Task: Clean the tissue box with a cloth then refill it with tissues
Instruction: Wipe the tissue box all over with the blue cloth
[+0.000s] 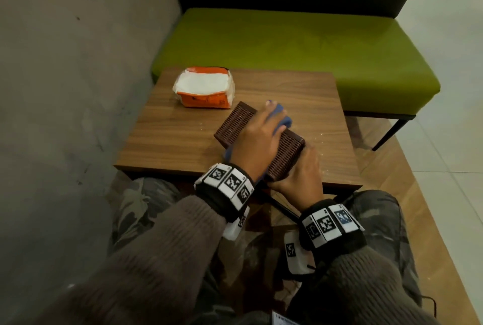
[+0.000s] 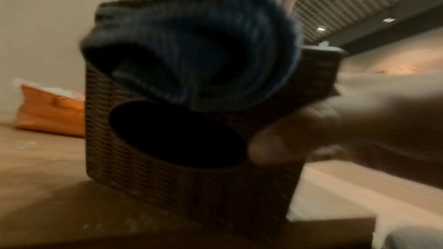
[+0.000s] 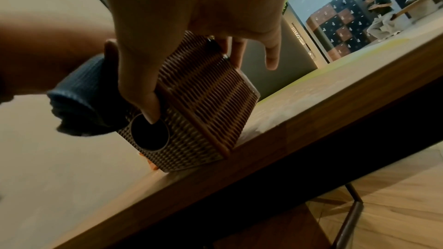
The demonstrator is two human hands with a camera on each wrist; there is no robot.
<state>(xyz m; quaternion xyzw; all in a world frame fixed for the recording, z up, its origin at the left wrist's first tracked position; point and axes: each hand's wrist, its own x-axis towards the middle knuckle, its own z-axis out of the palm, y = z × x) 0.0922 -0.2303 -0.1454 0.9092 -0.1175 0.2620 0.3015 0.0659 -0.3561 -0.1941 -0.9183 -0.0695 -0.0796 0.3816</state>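
Observation:
A brown woven tissue box [image 1: 243, 120] lies diagonally on the wooden table [image 1: 170, 136], its near end at the front edge. The end face with a dark oval opening [image 2: 177, 133] points toward me. My left hand [image 1: 258, 136] lies over the top of the box and holds a bunched blue cloth [image 1: 283, 118] against it. In the left wrist view the cloth [image 2: 203, 54] is blurred. My right hand [image 1: 300, 168] grips the near end of the box [image 3: 208, 101], with the thumb [image 3: 148, 105] at the opening's rim and the fingers down the right side.
An orange-and-white pack of tissues [image 1: 205, 88] sits at the table's far left. A green bench [image 1: 313, 45] with a dark back stands behind the table. A grey wall runs along the left. Pale crumbs or dust speckle the tabletop near the box.

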